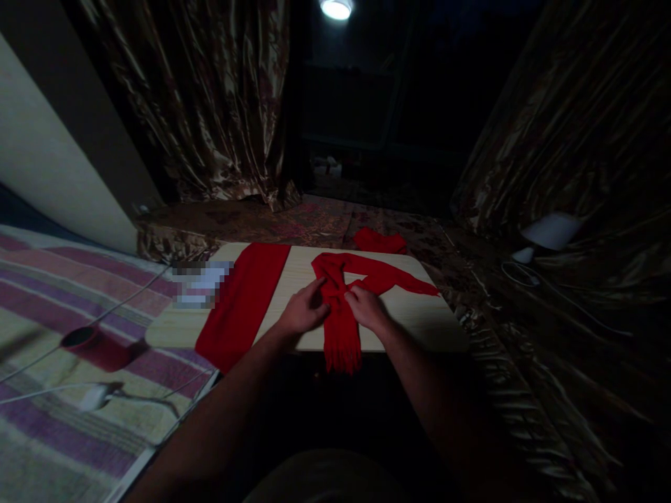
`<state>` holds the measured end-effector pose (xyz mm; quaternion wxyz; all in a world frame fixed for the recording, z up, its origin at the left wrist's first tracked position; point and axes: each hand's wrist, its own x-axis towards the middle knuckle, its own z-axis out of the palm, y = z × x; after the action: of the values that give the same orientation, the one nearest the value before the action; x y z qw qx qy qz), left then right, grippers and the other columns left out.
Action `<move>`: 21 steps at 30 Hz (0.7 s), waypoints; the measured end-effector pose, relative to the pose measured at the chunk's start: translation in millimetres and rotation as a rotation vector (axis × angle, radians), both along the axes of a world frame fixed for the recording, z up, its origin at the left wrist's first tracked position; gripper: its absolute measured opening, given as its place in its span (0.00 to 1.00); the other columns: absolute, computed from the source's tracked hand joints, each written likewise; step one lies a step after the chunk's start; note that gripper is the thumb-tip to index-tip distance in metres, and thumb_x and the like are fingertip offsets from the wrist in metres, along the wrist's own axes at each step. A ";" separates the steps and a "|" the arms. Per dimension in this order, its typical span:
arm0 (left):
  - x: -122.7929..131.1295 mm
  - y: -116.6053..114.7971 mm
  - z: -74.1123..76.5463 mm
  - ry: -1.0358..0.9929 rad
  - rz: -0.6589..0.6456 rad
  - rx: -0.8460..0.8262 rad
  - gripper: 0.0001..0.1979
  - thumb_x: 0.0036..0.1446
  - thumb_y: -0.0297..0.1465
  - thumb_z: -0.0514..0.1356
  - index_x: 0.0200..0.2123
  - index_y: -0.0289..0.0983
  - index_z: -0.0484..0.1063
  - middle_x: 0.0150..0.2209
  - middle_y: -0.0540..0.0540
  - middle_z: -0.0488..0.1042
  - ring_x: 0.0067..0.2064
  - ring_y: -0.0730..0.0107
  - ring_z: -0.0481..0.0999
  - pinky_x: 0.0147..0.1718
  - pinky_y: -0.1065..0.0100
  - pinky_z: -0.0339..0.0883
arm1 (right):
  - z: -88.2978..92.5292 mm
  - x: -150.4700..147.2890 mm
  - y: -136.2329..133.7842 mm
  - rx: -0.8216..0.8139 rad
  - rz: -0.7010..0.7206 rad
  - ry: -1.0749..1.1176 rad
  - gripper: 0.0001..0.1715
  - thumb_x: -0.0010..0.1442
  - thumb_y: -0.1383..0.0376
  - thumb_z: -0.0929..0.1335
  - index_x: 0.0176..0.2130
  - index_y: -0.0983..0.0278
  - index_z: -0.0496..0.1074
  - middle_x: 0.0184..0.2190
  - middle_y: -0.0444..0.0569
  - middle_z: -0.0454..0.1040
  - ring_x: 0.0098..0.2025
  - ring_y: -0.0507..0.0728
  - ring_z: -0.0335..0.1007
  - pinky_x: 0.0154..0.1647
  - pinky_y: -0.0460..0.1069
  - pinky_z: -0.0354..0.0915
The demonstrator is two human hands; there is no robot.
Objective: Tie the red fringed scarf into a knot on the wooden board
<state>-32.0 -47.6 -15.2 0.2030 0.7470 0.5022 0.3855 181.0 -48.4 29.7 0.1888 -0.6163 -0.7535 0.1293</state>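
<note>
A red scarf (340,321) with a fringed end lies on a pale wooden board (419,325). Its fringe hangs over the board's near edge, while the rest runs in creased folds to the back and right. At the scarf's left edge, my left hand (304,309) takes hold with thumb and forefinger; its other fingers are partly hidden. My right hand (365,307) is closed, pinching the scarf's right edge. Farther left, a flat strip of red cloth (244,300) lies across the board, and its near end drops past the edge.
Another crumpled red cloth (380,241) lies beyond the board. To the left, a striped cover (47,314) carries a dark red cylinder (99,348) and a white plug (95,397) with cables. At right stands a small white lamp (550,230). Patterned curtains (225,105) hang behind.
</note>
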 end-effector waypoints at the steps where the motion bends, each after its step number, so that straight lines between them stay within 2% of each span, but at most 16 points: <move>1: 0.2 -0.5 0.3 0.019 -0.016 0.021 0.38 0.57 0.37 0.63 0.70 0.41 0.59 0.62 0.40 0.72 0.60 0.54 0.74 0.59 0.55 0.67 | 4.9 -3.0 0.4 -0.006 -0.026 -0.035 0.18 0.71 0.54 0.59 0.42 0.60 0.73 0.40 0.50 0.80 0.43 0.59 0.75 0.46 0.52 0.65; 3: 0.7 -1.5 0.3 0.039 -0.050 0.067 0.37 0.60 0.36 0.61 0.71 0.41 0.56 0.66 0.41 0.67 0.64 0.56 0.70 0.62 0.56 0.63 | 13.5 -11.1 2.7 0.033 -0.012 -0.075 0.19 0.69 0.52 0.62 0.47 0.61 0.72 0.43 0.53 0.80 0.47 0.61 0.75 0.52 0.55 0.64; 5: 1.0 -2.2 0.3 0.054 -0.060 0.092 0.39 0.60 0.35 0.60 0.73 0.40 0.52 0.66 0.40 0.68 0.63 0.56 0.70 0.61 0.57 0.64 | 19.2 -20.9 7.4 0.103 0.085 -0.059 0.24 0.65 0.54 0.66 0.56 0.62 0.69 0.52 0.55 0.77 0.54 0.62 0.73 0.59 0.56 0.61; 7: 1.2 -2.8 0.8 0.073 -0.061 0.074 0.43 0.60 0.34 0.59 0.74 0.38 0.45 0.58 0.39 0.75 0.57 0.57 0.76 0.55 0.58 0.68 | 22.2 -30.8 14.3 0.128 0.224 -0.035 0.37 0.61 0.57 0.69 0.65 0.62 0.61 0.64 0.56 0.68 0.63 0.62 0.66 0.63 0.56 0.59; 9: 1.2 -2.7 1.2 0.091 -0.063 0.039 0.45 0.61 0.34 0.59 0.75 0.36 0.38 0.46 0.41 0.81 0.47 0.58 0.80 0.48 0.60 0.71 | 24.0 -39.8 22.4 0.086 0.327 -0.047 0.49 0.56 0.61 0.71 0.71 0.63 0.54 0.71 0.57 0.56 0.68 0.63 0.59 0.65 0.55 0.59; 10: 1.2 -2.3 1.0 0.101 -0.064 0.026 0.47 0.61 0.34 0.59 0.75 0.35 0.36 0.42 0.42 0.81 0.44 0.59 0.80 0.46 0.61 0.71 | 24.7 -43.7 26.3 0.054 0.354 -0.067 0.53 0.54 0.63 0.72 0.72 0.64 0.51 0.72 0.58 0.54 0.69 0.64 0.58 0.65 0.55 0.60; 12: 1.4 -0.9 -0.4 0.120 -0.055 0.018 0.49 0.60 0.34 0.59 0.75 0.34 0.34 0.42 0.42 0.81 0.43 0.59 0.80 0.45 0.61 0.71 | 26.3 -50.0 33.2 0.003 0.352 -0.116 0.55 0.52 0.67 0.72 0.73 0.65 0.50 0.70 0.60 0.59 0.66 0.65 0.63 0.62 0.55 0.63; 14: 1.6 1.1 -3.2 0.132 -0.032 0.028 0.50 0.58 0.35 0.61 0.75 0.34 0.34 0.48 0.38 0.80 0.48 0.56 0.79 0.47 0.58 0.70 | 27.5 -54.3 38.7 -0.007 0.317 -0.167 0.48 0.53 0.69 0.70 0.70 0.63 0.57 0.63 0.59 0.69 0.59 0.66 0.70 0.56 0.56 0.67; 17: 1.7 3.2 -6.7 0.114 -0.022 0.064 0.51 0.56 0.35 0.62 0.75 0.34 0.36 0.62 0.33 0.70 0.59 0.50 0.73 0.55 0.54 0.67 | 27.2 -57.6 47.1 0.033 0.245 -0.203 0.25 0.60 0.68 0.66 0.56 0.59 0.74 0.50 0.56 0.79 0.50 0.64 0.76 0.50 0.56 0.68; 19: 1.5 3.0 -6.7 0.089 -0.034 0.091 0.52 0.55 0.33 0.63 0.75 0.35 0.37 0.67 0.33 0.63 0.64 0.50 0.68 0.59 0.53 0.65 | 25.3 -58.1 55.7 0.076 0.181 -0.137 0.16 0.62 0.66 0.65 0.47 0.59 0.78 0.45 0.54 0.80 0.48 0.62 0.76 0.50 0.55 0.68; 21: 1.2 1.8 -4.9 0.088 -0.055 0.119 0.50 0.55 0.32 0.63 0.75 0.39 0.40 0.69 0.36 0.61 0.66 0.52 0.66 0.61 0.54 0.63 | 23.1 -56.4 67.8 0.121 0.102 0.056 0.12 0.62 0.66 0.65 0.42 0.60 0.78 0.43 0.52 0.81 0.47 0.60 0.76 0.52 0.53 0.67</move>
<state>-30.8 -45.8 -20.1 0.1465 0.7874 0.4663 0.3755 124.6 19.4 52.7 0.2398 -0.5606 -0.7849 0.1103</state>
